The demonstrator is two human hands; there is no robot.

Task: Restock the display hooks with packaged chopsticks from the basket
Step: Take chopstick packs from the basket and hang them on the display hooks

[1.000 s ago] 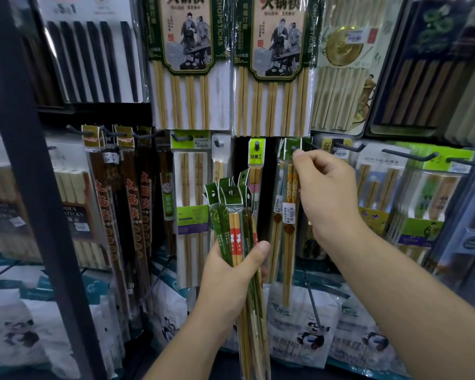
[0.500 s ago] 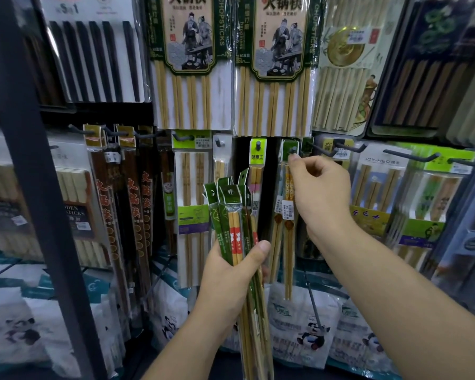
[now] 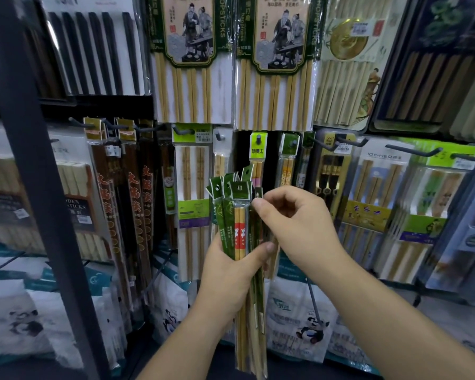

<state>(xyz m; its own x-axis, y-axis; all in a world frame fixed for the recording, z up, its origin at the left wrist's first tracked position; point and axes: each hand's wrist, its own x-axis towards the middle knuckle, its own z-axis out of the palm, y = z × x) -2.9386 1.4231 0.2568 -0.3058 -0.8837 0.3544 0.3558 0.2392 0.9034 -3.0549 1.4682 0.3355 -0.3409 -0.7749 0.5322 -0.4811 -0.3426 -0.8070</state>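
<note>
My left hand [image 3: 231,272] grips a bundle of several green-topped chopstick packs [image 3: 237,212] upright in front of the display. My right hand [image 3: 294,223] is at the bundle's top right, its thumb and forefinger pinching the green header of the rightmost pack [image 3: 258,193]. Behind and above, a green-headed pack [image 3: 288,160] hangs on a dark display hook [image 3: 293,144]. The basket is not in view.
Many chopstick packs hang in rows on hooks: large bamboo sets [image 3: 192,64] above, brown packs [image 3: 132,193] at left, boxed sets [image 3: 373,204] at right. A dark metal post [image 3: 36,174] runs down the left side. Panda-printed bags [image 3: 299,319] sit below.
My right hand left the pack hanging on the hook and dropped down-left to the bundle, where it now pinches a pack's header. The left hand holds the bundle as before.
</note>
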